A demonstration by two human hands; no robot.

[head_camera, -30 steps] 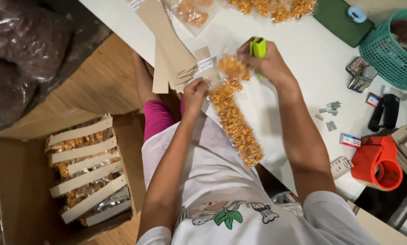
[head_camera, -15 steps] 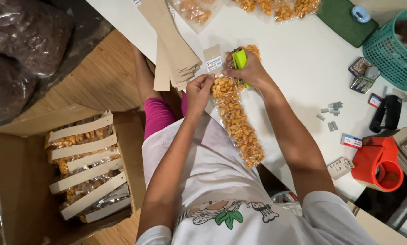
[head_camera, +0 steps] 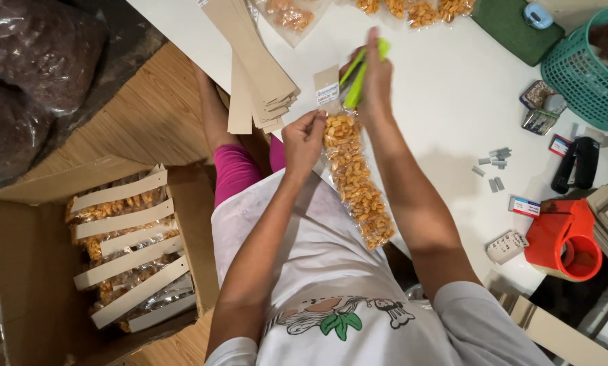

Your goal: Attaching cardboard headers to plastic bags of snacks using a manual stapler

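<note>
Left hand (head_camera: 304,139) pinched shut on the upper left edge of a long clear snack bag (head_camera: 358,186), fingers curled against the plastic just below its top. Right hand (head_camera: 375,74) closed around a lime-green stapler (head_camera: 359,78), held tilted over the bag's top, fingertips stretched up past it. Between the two hands, touching the stapler's lower end: a small cardboard header card (head_camera: 327,88) folded over the bag's mouth, with a white label on it. From the left-hand pinch downward, the bag running along the edge of the white table (head_camera: 446,102) toward the body, full of orange-yellow snack pieces, its lower end hanging past the table edge over the white shirt.

Just left of the left hand, a fanned stack of long cardboard strips (head_camera: 253,64) lying on the table. Beyond the right hand, at the table's far edge, more filled clear bags (head_camera: 412,10). Well to the right of the stapler, loose staple strips (head_camera: 494,163), then a black stapler (head_camera: 575,166), a red tape dispenser (head_camera: 561,237) and a teal plastic basket (head_camera: 582,64). Far left and below the left hand, on the wooden floor, an open cardboard box (head_camera: 19,271) holding finished bags with card headers, side by side.
</note>
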